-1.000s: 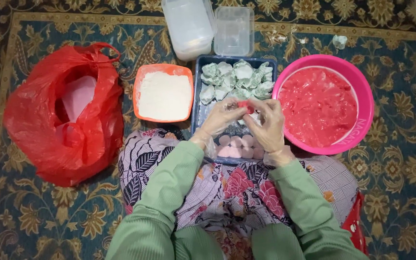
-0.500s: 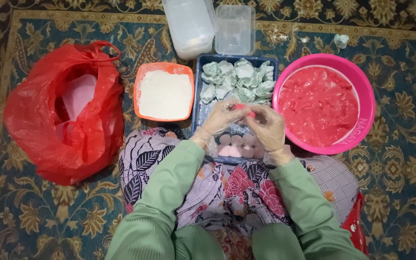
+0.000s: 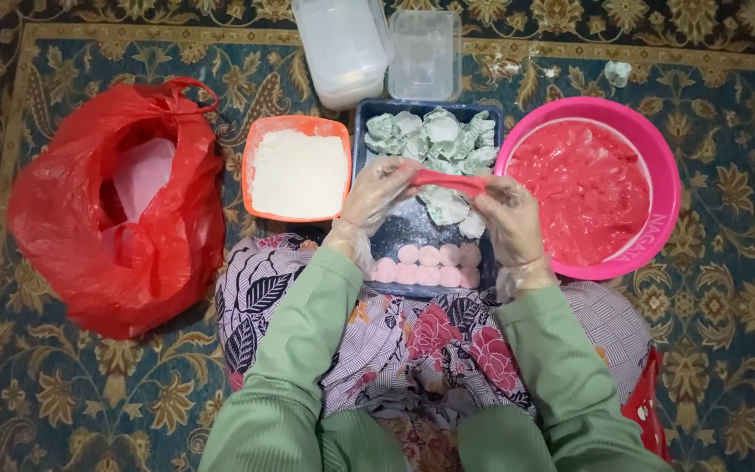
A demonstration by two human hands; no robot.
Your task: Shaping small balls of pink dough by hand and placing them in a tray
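Note:
My left hand [image 3: 377, 194] and my right hand [image 3: 506, 218], both in clear plastic gloves, hold a strip of red dough [image 3: 449, 181] stretched between them above a dark blue tray [image 3: 412, 229]. In the tray, several pale green crumpled pieces [image 3: 434, 135] lie at the far end, and a row of small pink dough rounds [image 3: 430, 265] lies at the near end. A pink basin [image 3: 657, 175] of red dough mass [image 3: 583, 188] stands to the right of the tray.
An orange container of white flour [image 3: 299, 170] stands left of the tray. A red plastic bag [image 3: 115, 205] lies further left. Two clear plastic containers [image 3: 377, 44] stand beyond the tray. Everything sits on a patterned carpet [image 3: 727, 332].
My hands have drawn apart, and the red dough between them has gone from a small lump to a longer stretched strip.

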